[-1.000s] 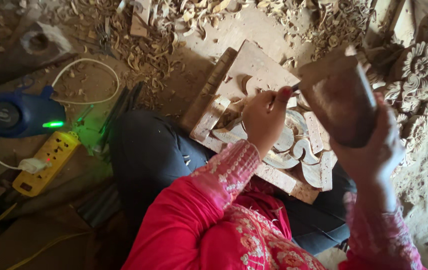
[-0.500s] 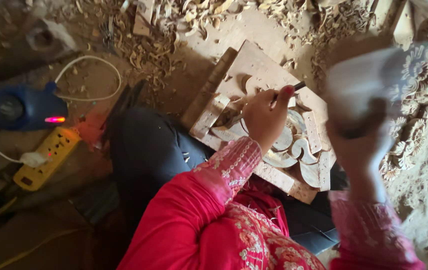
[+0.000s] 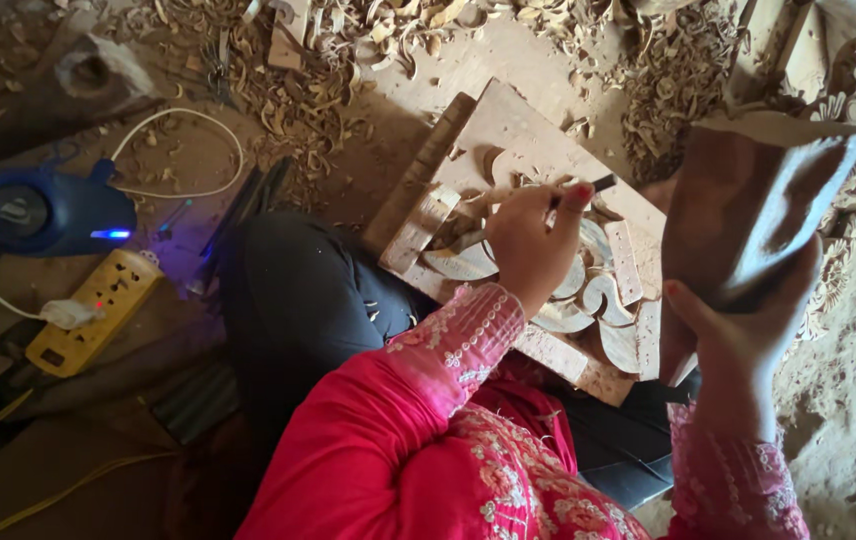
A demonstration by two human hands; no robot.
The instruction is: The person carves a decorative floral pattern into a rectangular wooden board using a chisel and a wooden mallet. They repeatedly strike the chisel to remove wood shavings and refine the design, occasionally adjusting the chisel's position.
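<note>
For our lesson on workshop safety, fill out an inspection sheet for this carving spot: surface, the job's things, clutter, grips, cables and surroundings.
Surface: dirt floor, dusty and uneven.
Job's things: carved wooden panel rests on the person's lap; a chisel lies against its relief; a wooden mallet is raised beside it.
Clutter: wood shavings are heaped above the panel.
Grips: left hand is closed on the chisel; right hand is closed on the mallet.
Cables: a white cord loops near a blue device; a yellow power strip holds a plug.
Surroundings: more carved woodwork at the upper right.
</note>
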